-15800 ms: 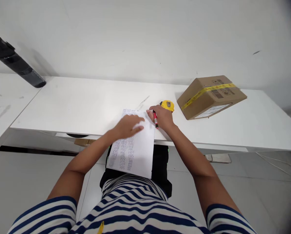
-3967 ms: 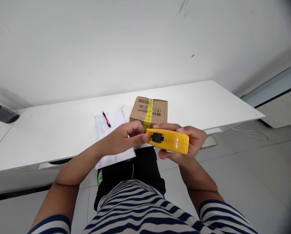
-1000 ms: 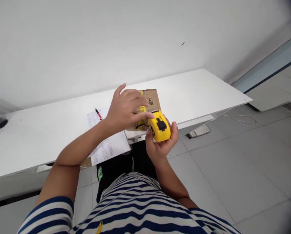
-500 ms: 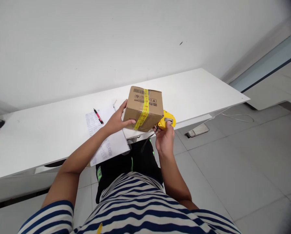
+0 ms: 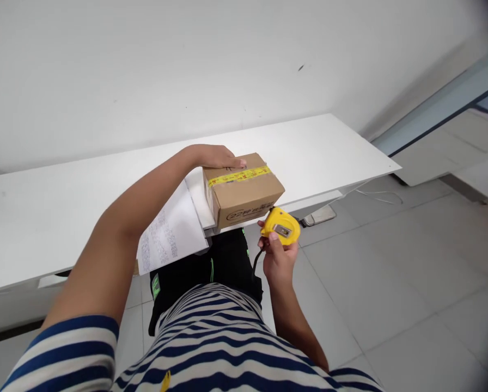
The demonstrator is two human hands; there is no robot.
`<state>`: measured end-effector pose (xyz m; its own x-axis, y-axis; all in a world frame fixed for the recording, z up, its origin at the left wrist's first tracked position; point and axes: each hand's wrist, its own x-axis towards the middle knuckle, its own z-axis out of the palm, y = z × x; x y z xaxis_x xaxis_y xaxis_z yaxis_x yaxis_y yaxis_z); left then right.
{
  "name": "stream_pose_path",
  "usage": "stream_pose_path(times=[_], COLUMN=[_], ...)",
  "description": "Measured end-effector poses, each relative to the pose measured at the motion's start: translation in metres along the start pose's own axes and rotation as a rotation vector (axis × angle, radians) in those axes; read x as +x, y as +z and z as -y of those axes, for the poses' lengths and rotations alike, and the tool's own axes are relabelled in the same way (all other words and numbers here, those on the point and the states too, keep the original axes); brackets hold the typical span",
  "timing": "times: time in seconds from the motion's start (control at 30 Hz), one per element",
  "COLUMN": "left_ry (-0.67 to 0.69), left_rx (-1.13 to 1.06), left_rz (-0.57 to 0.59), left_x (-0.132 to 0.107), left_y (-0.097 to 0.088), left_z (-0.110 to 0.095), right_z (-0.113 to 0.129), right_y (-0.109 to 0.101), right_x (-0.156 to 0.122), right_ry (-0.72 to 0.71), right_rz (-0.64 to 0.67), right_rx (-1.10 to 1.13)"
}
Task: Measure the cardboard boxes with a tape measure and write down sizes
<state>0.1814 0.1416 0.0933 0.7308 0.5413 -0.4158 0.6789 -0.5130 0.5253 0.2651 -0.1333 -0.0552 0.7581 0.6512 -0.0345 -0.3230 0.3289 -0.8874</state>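
A brown cardboard box (image 5: 244,191) with a strip of yellow tape across its top sits at the near edge of the white table (image 5: 84,201). My left hand (image 5: 217,157) lies over the box's far top edge, fingers stretched along it. My right hand (image 5: 277,253) is closed round a yellow tape measure (image 5: 280,226), held just below and right of the box, off the table's edge. A black strap hangs down from the tape measure. No blade shows pulled out.
A sheet of paper (image 5: 164,231) with handwritten columns lies left of the box and overhangs the table edge. A white wall stands behind the table. A grey tiled floor opens to the right, with a power strip (image 5: 317,216) and a cable under the table.
The box, lifted and tilted in my left hand half a second ago, now rests on the table edge, turned so the tape runs crosswise. My right hand with the tape measure has dropped slightly.
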Motion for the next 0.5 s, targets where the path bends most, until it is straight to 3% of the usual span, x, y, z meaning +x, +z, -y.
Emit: stream_pose_path(times=[0.03, 0.1, 0.17, 0.2, 0.23, 0.27, 0.33, 0.4, 0.5], left_ry=[0.043, 0.156, 0.27, 0.32, 0.354, 0.382, 0.459, 0.468, 0.418], left_rx=[-0.029, -0.065, -0.1, -0.117, -0.165, -0.224, -0.361, -0.528, -0.744], left_rz=[-0.07, -0.39, -0.791, -0.932, -0.972, -0.916, -0.579, -0.338, -0.231], left_x=[0.005, 0.003, -0.018, -0.034, -0.052, -0.072, -0.108, -0.133, -0.148], left_y=[0.004, 0.012, 0.025, 0.034, 0.045, 0.057, 0.083, 0.107, 0.127], left_z=[0.004, 0.01, 0.008, 0.004, -0.002, -0.01, -0.025, -0.035, -0.036], right_z=[0.003, 0.011, 0.023, 0.029, 0.037, 0.045, 0.064, 0.083, 0.105], right_y=[-0.003, -0.009, -0.017, -0.021, -0.023, -0.024, -0.019, -0.006, 0.018], right_x=[0.005, 0.018, 0.037, 0.047, 0.057, 0.067, 0.083, 0.094, 0.102], right_ry=[-0.045, -0.145, -0.243, -0.294, -0.353, -0.425, -0.585, -0.701, -0.76], right_rz=[-0.009, -0.036, -0.044, -0.02, 0.032, 0.122, 0.408, 0.767, 1.131], right_rx=[0.017, 0.04, 0.012, -0.023, -0.069, -0.115, -0.198, -0.281, -0.421])
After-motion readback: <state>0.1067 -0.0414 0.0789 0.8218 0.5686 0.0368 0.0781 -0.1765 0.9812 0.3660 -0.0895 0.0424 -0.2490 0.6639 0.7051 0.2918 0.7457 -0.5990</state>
